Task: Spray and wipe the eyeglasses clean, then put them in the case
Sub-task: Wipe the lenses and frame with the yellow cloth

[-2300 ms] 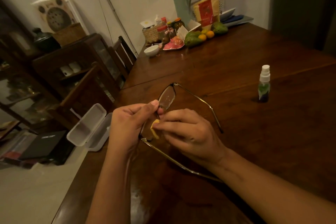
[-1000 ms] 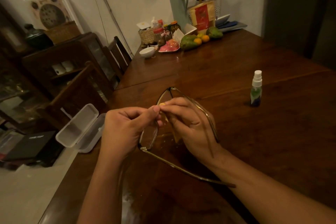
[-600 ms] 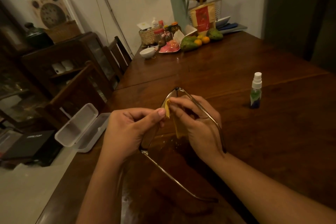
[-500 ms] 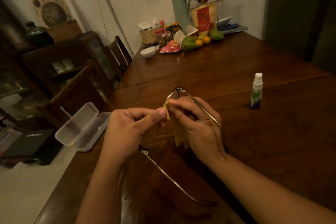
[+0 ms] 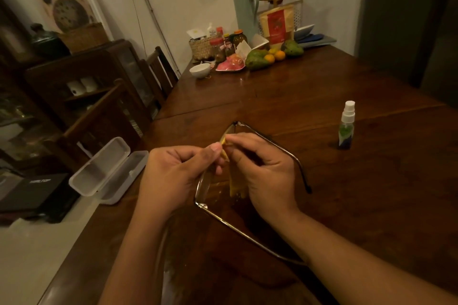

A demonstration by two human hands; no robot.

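A dark polished wooden desk (image 5: 347,205) carried everything. At its far end, against the wall, stood a woven straw basket (image 5: 200,48) holding a white bottle and some paper packets, with lidded jars just beside it, a small white bowl (image 5: 199,70), a pink plate and a cluster of green and orange fruit (image 5: 260,59). Dark wooden chairs (image 5: 158,69) and a glass-fronted cabinet (image 5: 74,77) stood off the left edge. None of these lay between the hands and the work.

A small clear spray bottle (image 5: 346,126) with a white cap and a green-and-blue label stood upright to the right, well apart from the hands. An oblong, pale translucent plastic case (image 5: 119,188) lay at the left edge, its lid folded fully back and both halves facing up.

The thin metal-framed eyeglasses (image 5: 202,188) were held above the desk near its middle, outside the case, both temples unfolded. The left hand (image 5: 173,176) had its grip closed on the frame, thumb pressed against curled fingers. The right hand (image 5: 267,173) had its grip pinched round a yellow cloth (image 5: 235,181), fingertips pressing the cloth onto the far lens while the rest hung down under the palm.
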